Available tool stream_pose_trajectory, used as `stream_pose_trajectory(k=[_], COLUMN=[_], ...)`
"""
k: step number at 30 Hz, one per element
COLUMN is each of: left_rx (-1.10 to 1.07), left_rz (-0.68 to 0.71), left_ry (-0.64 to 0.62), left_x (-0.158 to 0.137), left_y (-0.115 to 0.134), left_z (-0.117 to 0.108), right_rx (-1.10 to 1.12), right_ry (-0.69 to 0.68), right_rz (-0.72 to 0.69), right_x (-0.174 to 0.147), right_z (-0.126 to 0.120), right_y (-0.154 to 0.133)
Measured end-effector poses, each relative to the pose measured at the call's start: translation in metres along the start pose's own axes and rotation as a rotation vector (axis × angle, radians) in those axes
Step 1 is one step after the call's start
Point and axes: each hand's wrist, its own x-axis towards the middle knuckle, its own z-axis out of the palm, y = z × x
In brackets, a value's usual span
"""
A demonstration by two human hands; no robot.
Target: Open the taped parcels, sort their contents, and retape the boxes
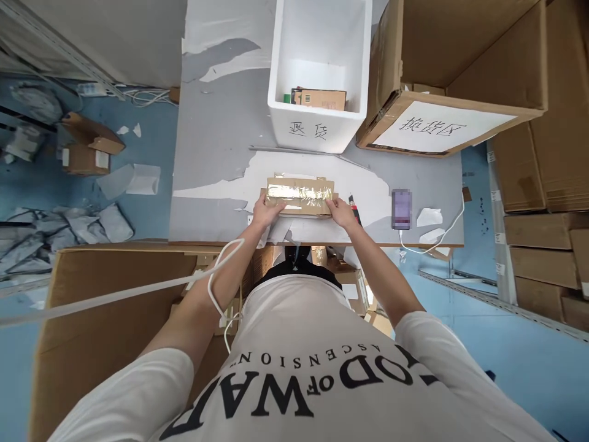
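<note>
Grey table (211, 135). White foam bin (317, 140) holds a small brown box (324, 99); big carton (497, 64) beside it, contents unclear. Taped package (301, 191) is near the front edge, left hand (265, 212) gripping one end, right hand (341, 213) the other.

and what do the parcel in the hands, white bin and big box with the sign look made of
Parcel: cardboard, by its dull brown panels; the glare on its tape suggests glossy plastic film. White bin: probably polystyrene foam, matte, given its thick, pale walls. Big box: matte cardboard, by its brown walls and scuffed edges; the flat white sign looks like paper.
</note>
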Motion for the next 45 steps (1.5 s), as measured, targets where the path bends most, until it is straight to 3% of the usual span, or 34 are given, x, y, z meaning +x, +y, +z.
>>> stream_pose_trajectory(k=[5, 8, 11, 14, 16, 19, 21, 24, 27, 31, 39, 45], left_rx=[0.018, 0.029, 0.04, 0.191, 0.37, 0.6, 0.698, 0.777, 0.804, 0.817, 0.762, 0.779], left_rz=[0.006, 0.089, 0.194, 0.37, 0.53, 0.808, 0.955, 1.037, 1.058, 1.085, 1.058, 1.072], left_ry=[0.157, 0.198, 0.273, 0.395, 0.38, 0.168, 0.025, -0.059, -0.059, -0.035, -0.088, -0.082], left_x=[-0.013, -0.025, -0.031, -0.032, -0.034, -0.04, -0.044, -0.047, -0.043, -0.036, -0.033, -0.033], left_y=[-0.008, -0.017, -0.025, -0.029, -0.028, -0.027, -0.029, -0.035, -0.04, -0.04, -0.041, -0.04], left_z=[0.004, 0.009, 0.014, 0.018, 0.018, 0.015, 0.013, 0.011, 0.011, 0.012, 0.011, 0.01], right_rx=[-0.193, -0.356, -0.391, -0.319, -0.297, -0.441, -0.605, -0.788, -0.92, -1.057, -1.131, -1.211], right_ry=[0.217, 0.102, 0.008, 0.135, 0.144, -0.169, -0.341, -0.499, -0.523, -0.506, -0.499, -0.517], right_rz=[0.252, 0.366, 0.236, -0.071, -0.311, -0.601, -0.718, -0.83, -0.865, -0.831, -0.778, -0.717], right_x=[-0.016, -0.021, -0.022, -0.021, -0.02, -0.015, -0.01, -0.003, 0.001, 0.0, -0.006, -0.003], right_z=[-0.012, -0.016, -0.029, -0.053, -0.065, -0.065, -0.053, -0.031, -0.018, -0.019, -0.02, -0.038], right_y=[0.045, 0.071, 0.076, 0.046, 0.008, -0.058, -0.093, -0.121, -0.128, -0.133, -0.14, -0.132])
